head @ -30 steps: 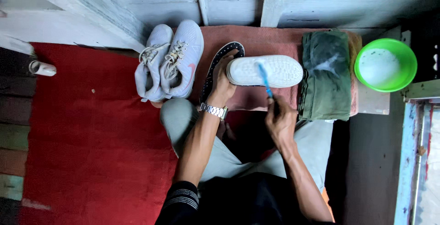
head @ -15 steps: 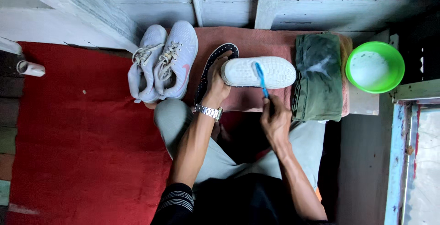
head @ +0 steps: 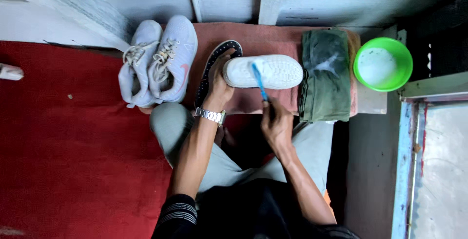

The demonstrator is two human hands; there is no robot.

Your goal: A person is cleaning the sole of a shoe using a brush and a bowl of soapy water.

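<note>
A white shoe (head: 273,71) lies sole-up on a reddish cloth (head: 258,39). My left hand (head: 219,80), with a metal watch on the wrist, grips the shoe at its left end. My right hand (head: 275,122) holds a blue toothbrush (head: 258,80) whose head rests on the white sole. A dark insole with white dots (head: 214,66) lies just left of the shoe, partly under my left hand.
A pair of pale grey sneakers (head: 158,63) sits at the left on the red carpet (head: 73,146). A folded green cloth (head: 325,76) lies right of the shoe, beside a green bowl of foamy water (head: 383,64). Wooden planks (head: 292,0) run along the top.
The view has shifted slightly. The toothbrush has moved a little along the sole; my left hand keeps its grip on the shoe.
</note>
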